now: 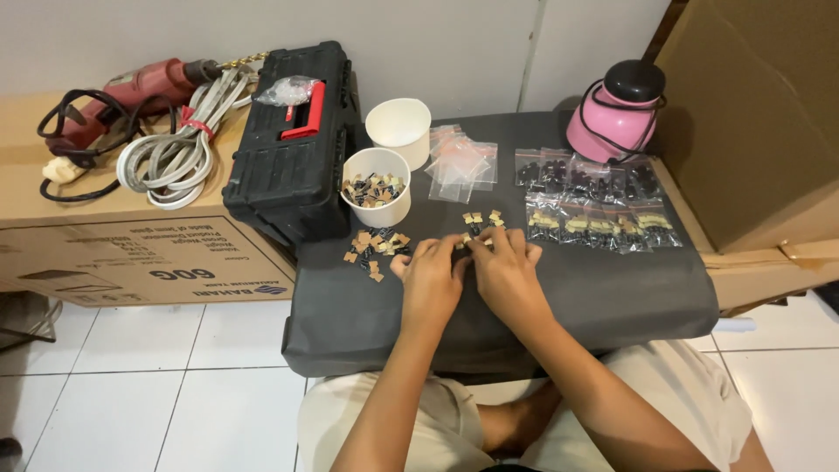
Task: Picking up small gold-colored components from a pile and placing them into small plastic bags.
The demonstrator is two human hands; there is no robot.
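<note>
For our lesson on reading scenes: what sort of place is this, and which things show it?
Probably a home corner used for small packing work. A cloth-covered low table stands on a white tiled floor, a power drill and black toolbox sit nearby, and both hands sort small parts.

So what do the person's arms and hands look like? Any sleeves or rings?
Both arms are bare to the picture's edge, with no sleeves in view. The left hand and right hand show no gloves, rings, watch or bracelets. Light beige shorts cover the legs.
</note>
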